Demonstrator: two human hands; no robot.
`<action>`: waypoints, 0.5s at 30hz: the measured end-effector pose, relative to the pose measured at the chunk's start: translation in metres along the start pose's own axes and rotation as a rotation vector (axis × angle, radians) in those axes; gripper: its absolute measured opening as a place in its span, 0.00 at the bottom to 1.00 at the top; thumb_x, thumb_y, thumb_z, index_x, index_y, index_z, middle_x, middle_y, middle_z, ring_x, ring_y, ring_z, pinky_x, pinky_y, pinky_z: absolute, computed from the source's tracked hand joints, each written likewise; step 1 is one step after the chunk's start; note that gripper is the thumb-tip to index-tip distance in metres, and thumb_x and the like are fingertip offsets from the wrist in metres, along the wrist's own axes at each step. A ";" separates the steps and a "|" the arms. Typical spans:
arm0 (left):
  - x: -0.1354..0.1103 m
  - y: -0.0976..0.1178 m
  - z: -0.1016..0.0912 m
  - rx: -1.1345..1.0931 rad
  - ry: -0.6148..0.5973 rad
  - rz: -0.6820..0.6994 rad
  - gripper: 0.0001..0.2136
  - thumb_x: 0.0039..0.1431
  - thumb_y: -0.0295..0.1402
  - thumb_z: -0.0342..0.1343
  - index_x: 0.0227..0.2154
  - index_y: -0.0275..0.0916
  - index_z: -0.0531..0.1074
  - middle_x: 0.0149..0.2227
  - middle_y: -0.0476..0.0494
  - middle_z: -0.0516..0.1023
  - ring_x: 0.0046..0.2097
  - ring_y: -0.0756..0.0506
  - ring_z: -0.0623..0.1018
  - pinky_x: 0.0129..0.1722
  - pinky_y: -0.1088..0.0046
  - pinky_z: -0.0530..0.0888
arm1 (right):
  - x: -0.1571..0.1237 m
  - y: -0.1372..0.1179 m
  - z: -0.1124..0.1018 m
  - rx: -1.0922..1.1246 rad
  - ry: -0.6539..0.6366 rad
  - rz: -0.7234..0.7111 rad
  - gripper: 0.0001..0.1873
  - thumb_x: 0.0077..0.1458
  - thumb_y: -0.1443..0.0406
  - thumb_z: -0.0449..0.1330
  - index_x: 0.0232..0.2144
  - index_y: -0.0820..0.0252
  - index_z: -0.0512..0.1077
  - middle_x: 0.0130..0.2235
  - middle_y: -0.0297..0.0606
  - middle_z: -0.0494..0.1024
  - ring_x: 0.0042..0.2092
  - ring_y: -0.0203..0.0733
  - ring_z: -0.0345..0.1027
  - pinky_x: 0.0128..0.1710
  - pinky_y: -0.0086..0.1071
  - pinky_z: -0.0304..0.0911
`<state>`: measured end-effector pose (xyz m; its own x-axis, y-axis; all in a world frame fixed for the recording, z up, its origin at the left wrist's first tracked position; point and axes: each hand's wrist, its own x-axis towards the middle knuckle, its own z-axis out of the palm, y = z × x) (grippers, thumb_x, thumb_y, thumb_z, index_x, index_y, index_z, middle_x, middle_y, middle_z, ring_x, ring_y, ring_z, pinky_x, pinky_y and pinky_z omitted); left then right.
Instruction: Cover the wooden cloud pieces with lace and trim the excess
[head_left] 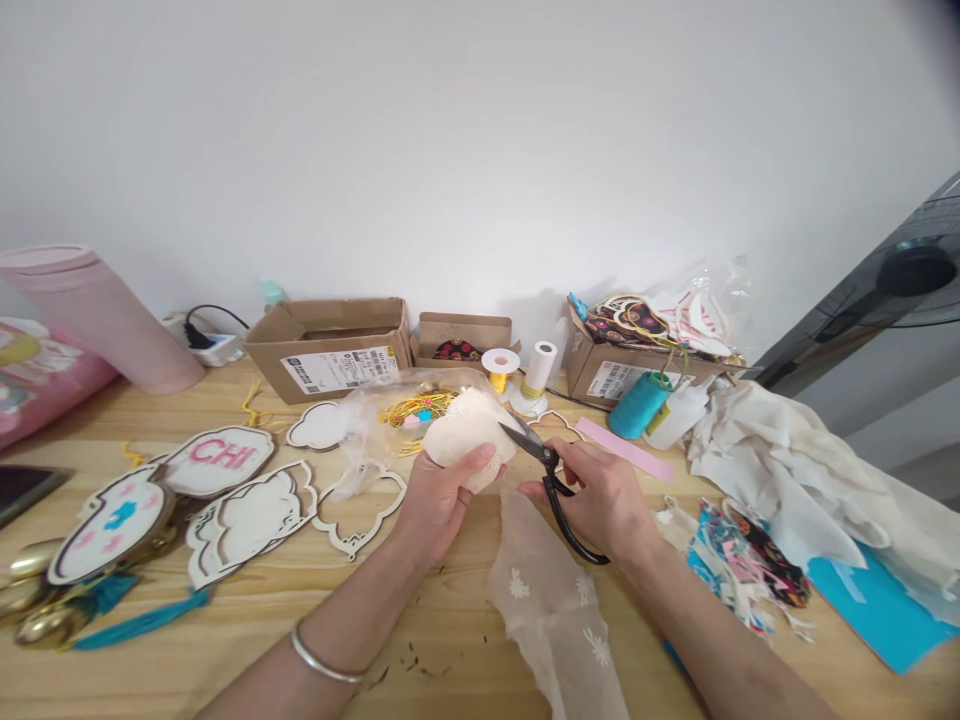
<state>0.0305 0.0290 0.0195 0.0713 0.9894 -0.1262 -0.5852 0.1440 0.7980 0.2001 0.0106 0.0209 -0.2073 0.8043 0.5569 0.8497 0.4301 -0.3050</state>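
Observation:
My left hand [442, 502] is closed on a cream, scalloped fabric-covered piece [459, 430], thumb on top, held above the table. Black-handled scissors [559, 495] are in my right hand [604, 490], with fingers around the handles. Their blades point left toward the edge of the cream piece; whether they touch it I cannot tell. Below the hands a strip of sheer cream fabric [551, 600] with white embroidered flowers hangs or lies toward the table's front edge. Behind the cream piece is a clear plastic bag [367, 425] beside yellow cords [409, 408].
Wooden frames [251, 515] and finished plaques [217, 460] lie at left. Cardboard boxes [326, 350] line the wall. A teal thread cone [637, 405] stands at right, near fabric scraps [739, 560], white cloth [795, 460] and a blue sheet [885, 610].

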 end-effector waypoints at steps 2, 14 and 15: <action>0.000 0.000 0.000 0.002 -0.004 0.001 0.17 0.39 0.26 0.64 0.36 0.39 0.72 0.35 0.47 0.78 0.34 0.48 0.76 0.30 0.76 0.75 | 0.001 0.000 -0.002 -0.012 -0.007 -0.011 0.17 0.47 0.55 0.56 0.32 0.64 0.71 0.19 0.34 0.67 0.20 0.33 0.56 0.19 0.26 0.51; 0.000 0.000 -0.001 -0.009 -0.009 -0.014 0.17 0.38 0.26 0.64 0.36 0.39 0.73 0.35 0.48 0.78 0.34 0.48 0.76 0.29 0.76 0.75 | 0.002 0.000 -0.007 -0.093 -0.010 -0.035 0.15 0.48 0.55 0.55 0.29 0.61 0.72 0.18 0.33 0.66 0.19 0.33 0.55 0.19 0.27 0.49; 0.000 0.000 -0.001 -0.009 -0.012 -0.014 0.17 0.38 0.26 0.64 0.36 0.39 0.73 0.35 0.48 0.78 0.34 0.48 0.76 0.29 0.76 0.75 | 0.002 -0.001 -0.007 -0.081 -0.007 -0.030 0.15 0.48 0.55 0.56 0.29 0.62 0.71 0.18 0.33 0.66 0.19 0.33 0.55 0.19 0.27 0.49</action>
<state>0.0293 0.0290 0.0186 0.0893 0.9874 -0.1304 -0.5915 0.1579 0.7907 0.2025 0.0091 0.0277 -0.2363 0.7946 0.5593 0.8793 0.4198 -0.2248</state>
